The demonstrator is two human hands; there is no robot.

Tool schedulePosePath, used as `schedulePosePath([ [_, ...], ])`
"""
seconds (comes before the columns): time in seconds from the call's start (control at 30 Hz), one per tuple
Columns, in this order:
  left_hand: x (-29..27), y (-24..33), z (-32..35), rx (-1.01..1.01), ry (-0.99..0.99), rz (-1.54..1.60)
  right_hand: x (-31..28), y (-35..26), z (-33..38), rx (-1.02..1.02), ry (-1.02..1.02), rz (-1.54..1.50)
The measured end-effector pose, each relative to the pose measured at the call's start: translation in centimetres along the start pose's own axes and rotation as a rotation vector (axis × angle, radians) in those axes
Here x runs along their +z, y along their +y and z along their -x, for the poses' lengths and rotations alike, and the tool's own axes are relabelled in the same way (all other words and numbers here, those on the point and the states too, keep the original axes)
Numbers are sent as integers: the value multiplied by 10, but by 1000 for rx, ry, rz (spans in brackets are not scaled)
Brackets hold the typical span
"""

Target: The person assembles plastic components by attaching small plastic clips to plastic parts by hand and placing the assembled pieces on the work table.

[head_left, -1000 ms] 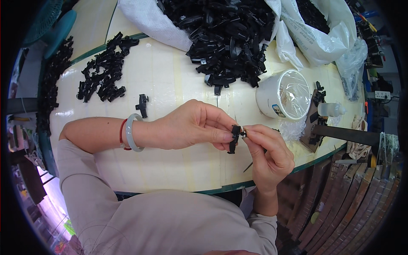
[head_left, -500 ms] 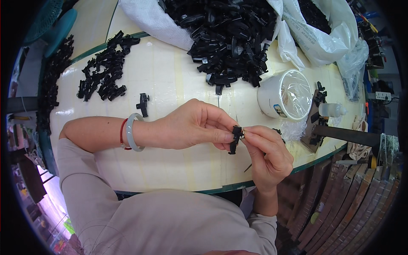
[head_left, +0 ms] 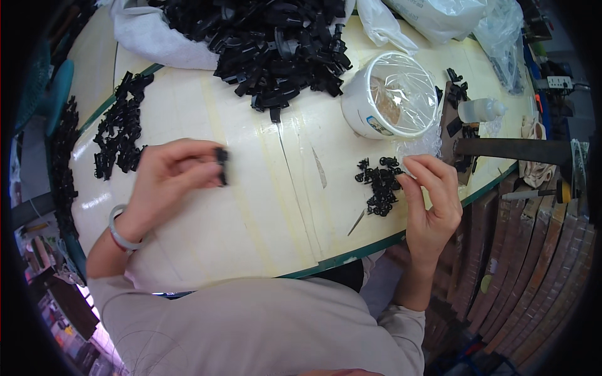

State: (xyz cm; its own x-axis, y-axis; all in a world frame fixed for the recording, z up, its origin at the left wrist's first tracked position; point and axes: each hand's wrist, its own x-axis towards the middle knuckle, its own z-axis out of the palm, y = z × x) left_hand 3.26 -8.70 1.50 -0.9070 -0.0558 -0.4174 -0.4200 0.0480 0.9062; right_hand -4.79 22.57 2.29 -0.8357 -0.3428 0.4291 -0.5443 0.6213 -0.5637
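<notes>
Left fingers (head_left: 199, 175) nearly together, black part (head_left: 222, 167) between

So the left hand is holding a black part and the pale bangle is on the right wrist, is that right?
Not quite: the pale bangle is on the left wrist, as the head view shows. The left hand is holding a black part.

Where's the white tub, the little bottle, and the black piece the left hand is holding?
Black piece (head_left: 222, 165): head view, middle of its blurry body.
White tub (head_left: 355, 103): head view, its outer wall.
Little bottle (head_left: 475, 111): head view, side of its body.
</notes>
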Motion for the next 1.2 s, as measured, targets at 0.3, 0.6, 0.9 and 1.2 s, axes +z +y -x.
schedulePosePath([
  [0.3, -48, -27, 43, 92, 537, -107, 22, -11, -16, -67, -222, 80],
  [0.6, -18, 13, 37, 667, 474, -860, 23, -18, -17, -15, -315, -26],
  [0.9, 9, 80, -88, 1190, 538, -1229, 29, -15, -10, -77, -330, -62],
  [1.2, -5, 72, -134, 1043, 714, -968, 19, -16, -9, -108, -195, -89],
])
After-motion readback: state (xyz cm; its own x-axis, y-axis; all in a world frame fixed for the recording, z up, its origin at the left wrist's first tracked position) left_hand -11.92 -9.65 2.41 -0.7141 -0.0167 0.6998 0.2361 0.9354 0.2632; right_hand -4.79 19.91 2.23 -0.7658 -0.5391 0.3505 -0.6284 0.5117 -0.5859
